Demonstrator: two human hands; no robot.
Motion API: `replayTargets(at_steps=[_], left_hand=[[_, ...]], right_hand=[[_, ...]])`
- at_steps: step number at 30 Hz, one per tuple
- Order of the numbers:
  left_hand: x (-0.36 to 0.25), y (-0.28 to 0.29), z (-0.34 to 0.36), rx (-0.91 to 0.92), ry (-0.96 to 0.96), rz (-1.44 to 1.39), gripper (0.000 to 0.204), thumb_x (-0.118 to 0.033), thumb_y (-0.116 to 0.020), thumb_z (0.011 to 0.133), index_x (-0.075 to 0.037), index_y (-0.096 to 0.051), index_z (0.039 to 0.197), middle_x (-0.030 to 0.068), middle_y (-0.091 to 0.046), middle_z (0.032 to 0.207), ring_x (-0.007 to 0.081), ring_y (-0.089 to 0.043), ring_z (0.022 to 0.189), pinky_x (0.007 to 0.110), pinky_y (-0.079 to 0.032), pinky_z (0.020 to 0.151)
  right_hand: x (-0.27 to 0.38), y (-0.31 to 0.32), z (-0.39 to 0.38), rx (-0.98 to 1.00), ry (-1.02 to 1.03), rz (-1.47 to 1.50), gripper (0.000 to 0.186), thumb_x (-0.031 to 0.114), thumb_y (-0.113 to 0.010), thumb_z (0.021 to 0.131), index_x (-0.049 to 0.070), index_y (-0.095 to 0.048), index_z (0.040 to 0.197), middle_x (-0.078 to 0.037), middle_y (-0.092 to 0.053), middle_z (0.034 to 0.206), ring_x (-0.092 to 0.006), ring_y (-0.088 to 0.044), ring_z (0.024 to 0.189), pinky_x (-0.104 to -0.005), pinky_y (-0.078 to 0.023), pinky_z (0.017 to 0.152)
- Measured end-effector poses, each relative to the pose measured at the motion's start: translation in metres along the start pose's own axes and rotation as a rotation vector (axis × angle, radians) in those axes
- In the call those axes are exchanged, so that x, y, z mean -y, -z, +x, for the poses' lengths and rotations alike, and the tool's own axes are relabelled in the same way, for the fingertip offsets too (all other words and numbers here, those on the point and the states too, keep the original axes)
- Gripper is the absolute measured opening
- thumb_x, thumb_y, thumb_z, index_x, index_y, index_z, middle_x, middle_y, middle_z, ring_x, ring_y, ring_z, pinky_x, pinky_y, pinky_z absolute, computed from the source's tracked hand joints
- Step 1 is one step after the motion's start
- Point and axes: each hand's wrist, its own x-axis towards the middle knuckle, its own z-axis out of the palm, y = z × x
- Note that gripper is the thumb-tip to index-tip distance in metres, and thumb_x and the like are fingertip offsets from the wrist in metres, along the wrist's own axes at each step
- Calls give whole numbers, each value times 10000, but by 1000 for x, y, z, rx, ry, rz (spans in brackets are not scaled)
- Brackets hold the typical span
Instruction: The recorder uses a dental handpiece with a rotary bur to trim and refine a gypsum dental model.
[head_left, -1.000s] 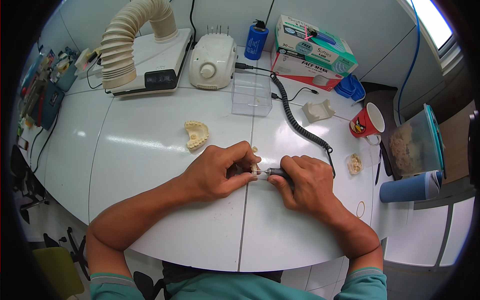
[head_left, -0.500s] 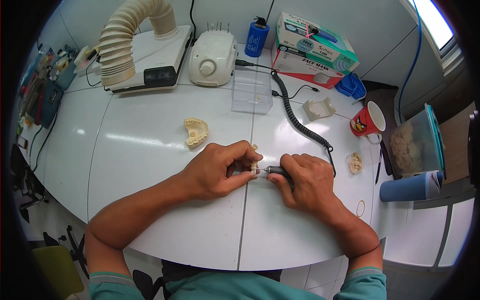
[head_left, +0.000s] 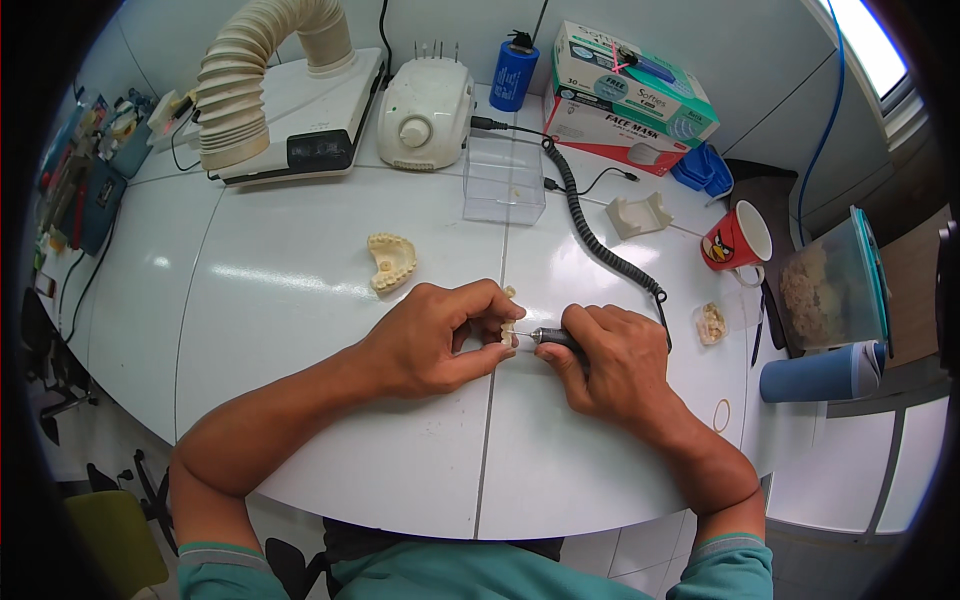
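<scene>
My left hand (head_left: 435, 335) pinches a small cream dental piece (head_left: 508, 332) between thumb and fingertips. My right hand (head_left: 615, 365) is wrapped round a dark rotary handpiece (head_left: 550, 336), whose thin silver bit points leftward and meets that piece. A black coiled cord (head_left: 610, 250) runs up behind my right hand toward the white control unit (head_left: 425, 110). Just beyond my left fingertips lies another tiny cream bit (head_left: 510, 291). Up and left of my hands rests a cream dental cast (head_left: 393, 270) with a row of teeth.
At the back stand a hose unit (head_left: 233, 95), a blue bottle (head_left: 515, 72), boxes (head_left: 625, 105) and a clear tray (head_left: 502, 215). Rightward are a white block (head_left: 640, 218), red mug (head_left: 735, 240), small container (head_left: 712, 323), plastic tub (head_left: 820, 290), blue tumbler (head_left: 818, 378) and rubber band (head_left: 721, 416).
The whole view has shifted very slightly. Both hands have barely moved, with the bit staying at the small piece throughout.
</scene>
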Motion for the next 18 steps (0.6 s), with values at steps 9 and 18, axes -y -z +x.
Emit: replayTargets(at_steps=[9, 18], left_hand=[[2, -1, 0, -4, -3, -16, 351, -96, -785, 924, -21, -720, 1261, 42, -837, 982, 69, -665, 700, 239, -475, 594], [0, -2, 1, -32, -34, -76, 291, -97, -768, 958, 0, -698, 1223, 66, -792, 939, 105, -684, 733, 269, -493, 607]], right_hand=[[1, 0, 0, 17, -39, 6, 379, 400, -798, 986, 85, -619, 877, -76, -615, 689, -287, -627, 613, -422, -466, 571], [0, 1, 0, 9, -41, 23, 377, 398, -794, 987, 83, -619, 876, -77, -611, 682, -286, -623, 610, -422, -464, 571]])
